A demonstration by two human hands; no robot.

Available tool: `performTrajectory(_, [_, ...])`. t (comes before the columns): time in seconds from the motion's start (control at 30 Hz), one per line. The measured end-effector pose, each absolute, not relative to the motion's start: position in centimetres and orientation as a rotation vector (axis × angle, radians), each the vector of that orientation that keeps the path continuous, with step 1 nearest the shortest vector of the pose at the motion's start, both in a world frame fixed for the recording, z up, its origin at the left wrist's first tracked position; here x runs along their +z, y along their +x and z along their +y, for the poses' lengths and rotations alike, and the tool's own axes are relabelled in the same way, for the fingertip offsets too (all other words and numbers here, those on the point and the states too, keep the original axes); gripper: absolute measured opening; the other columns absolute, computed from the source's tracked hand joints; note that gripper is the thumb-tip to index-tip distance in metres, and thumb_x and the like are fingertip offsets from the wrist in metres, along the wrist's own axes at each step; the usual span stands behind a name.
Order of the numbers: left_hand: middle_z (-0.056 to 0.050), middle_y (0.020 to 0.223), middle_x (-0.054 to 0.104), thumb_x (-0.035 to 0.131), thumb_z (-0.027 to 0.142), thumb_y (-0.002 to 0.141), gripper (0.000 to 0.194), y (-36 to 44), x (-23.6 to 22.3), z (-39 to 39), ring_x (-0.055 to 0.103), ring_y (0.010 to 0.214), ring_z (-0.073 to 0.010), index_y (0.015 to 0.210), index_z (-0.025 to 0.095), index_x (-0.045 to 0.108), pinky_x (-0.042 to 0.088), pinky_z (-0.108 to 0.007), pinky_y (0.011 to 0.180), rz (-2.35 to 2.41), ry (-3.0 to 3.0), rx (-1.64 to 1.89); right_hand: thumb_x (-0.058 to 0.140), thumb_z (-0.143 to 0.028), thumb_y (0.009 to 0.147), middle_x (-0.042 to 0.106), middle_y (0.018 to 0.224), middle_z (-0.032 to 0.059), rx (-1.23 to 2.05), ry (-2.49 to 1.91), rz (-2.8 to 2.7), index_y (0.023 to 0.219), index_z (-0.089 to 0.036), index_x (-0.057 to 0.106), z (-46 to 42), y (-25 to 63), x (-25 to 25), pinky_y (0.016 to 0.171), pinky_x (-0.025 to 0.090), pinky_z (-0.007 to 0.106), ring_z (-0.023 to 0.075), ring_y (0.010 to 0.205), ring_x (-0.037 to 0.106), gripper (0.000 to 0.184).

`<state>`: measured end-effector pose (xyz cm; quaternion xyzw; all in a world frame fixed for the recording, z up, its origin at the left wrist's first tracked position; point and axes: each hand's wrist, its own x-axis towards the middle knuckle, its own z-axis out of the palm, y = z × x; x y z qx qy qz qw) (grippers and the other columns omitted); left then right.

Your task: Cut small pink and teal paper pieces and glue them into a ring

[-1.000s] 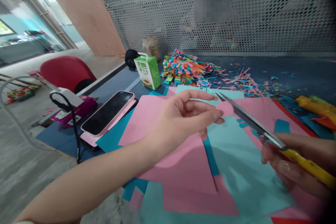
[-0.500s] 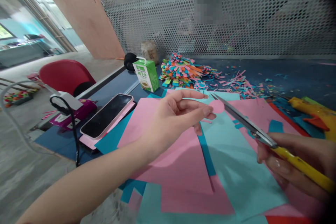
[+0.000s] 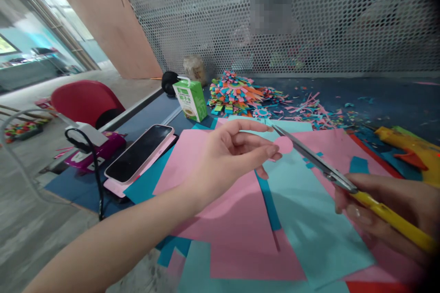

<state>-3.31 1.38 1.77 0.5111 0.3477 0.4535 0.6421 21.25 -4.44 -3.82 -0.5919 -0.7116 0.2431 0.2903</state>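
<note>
Two hands are working: left hand (image 3: 233, 160) is closing thumb and finger on pink disc (image 3: 285, 144) near its 9 o'clock edge; right hand (image 3: 402, 194) is gripping scissors (image 3: 332, 176), blades passing disc at 1 o'clock. Turning disc gently against short snips is probably giving smoother rim; left index fingertip, lying near blade tips, is needing care. Darkness at 4 o'clock is hiding handle end; blade contact is remaining unclear.

Scissors (image 3: 314, 160): shiny metal blades, yellow plastic handles; paper circle (image 3: 285, 145) matt.
</note>
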Motion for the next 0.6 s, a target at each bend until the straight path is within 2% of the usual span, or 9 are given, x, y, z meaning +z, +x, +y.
performTrajectory(0.17, [0.000,0.070,0.072,0.071,0.011,0.077,0.020,-3.3,1.7,1.5,0.068,0.061,-0.0114,0.093,0.013,0.060,0.055,-0.017,0.050,0.791,1.152,1.046,0.057,-0.064,0.080,0.045,0.041,-0.0048,0.574,-1.488,-1.976,0.061,-0.030,0.059,-4.4,21.4,-3.6,0.027,0.030,0.021,0.0123,0.031,0.038,0.040])
performTrajectory(0.3, [0.000,0.071,0.071,0.070,0.010,0.079,0.019,-3.4,1.6,1.6,0.066,0.058,-0.0095,0.094,0.013,0.059,0.055,-0.017,0.051,0.792,1.158,1.060,0.054,-0.071,0.077,0.047,0.045,-0.0028,0.723,-1.553,-1.897,0.059,-0.029,0.058,-4.4,20.9,-3.3,0.030,0.030,0.023,0.0133,0.035,0.040,0.047])
performTrajectory(0.43, [0.000,0.071,0.071,0.071,0.013,0.079,0.019,-3.5,1.4,1.7,0.068,0.064,-0.0112,0.094,0.014,0.059,0.055,-0.017,0.051,0.788,1.168,1.078,0.053,-0.082,0.068,0.049,0.052,-0.0001,0.812,-1.673,-1.728,0.059,-0.028,0.057,-4.5,20.5,-3.4,0.037,0.036,0.027,0.0170,0.043,0.047,0.056])
performTrajectory(0.6, [0.000,0.072,0.071,0.072,0.015,0.079,0.021,-3.5,1.3,1.7,0.070,0.071,-0.0141,0.095,0.015,0.059,0.055,-0.018,0.052,0.782,1.182,1.091,0.055,-0.076,0.072,0.053,0.052,0.0006,0.875,-1.603,-1.799,0.062,-0.028,0.059,-4.2,21.8,-4.2,0.036,0.039,0.026,0.0175,0.043,0.050,0.050])
